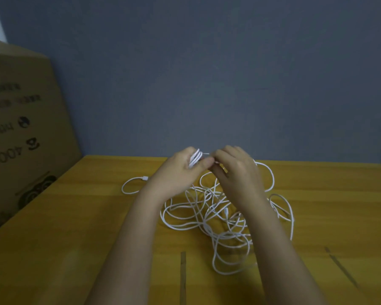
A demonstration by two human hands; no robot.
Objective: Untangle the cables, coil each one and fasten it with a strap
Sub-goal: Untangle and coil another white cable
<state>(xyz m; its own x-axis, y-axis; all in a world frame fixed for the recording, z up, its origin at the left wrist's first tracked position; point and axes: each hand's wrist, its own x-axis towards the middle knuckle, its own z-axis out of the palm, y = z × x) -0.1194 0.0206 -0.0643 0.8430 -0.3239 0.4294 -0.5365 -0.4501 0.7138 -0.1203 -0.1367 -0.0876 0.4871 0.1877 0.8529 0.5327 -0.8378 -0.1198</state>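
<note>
The left hand [180,170] grips a small bundle of white loops [195,159] raised above the bench [75,216], while the right hand [235,170] pinches a strand at the bundle's edge, its fingertips curled in against the left thumb. The rest of the tangled cables [218,219] lies in a loose heap on the bench directly under both wrists, one plug end [144,178] trailing off to the left. To coil well, I judge the left hand should keep even loops clamped while the right feeds slack gently, lifting strands free rather than tugging knots tight.
</note>
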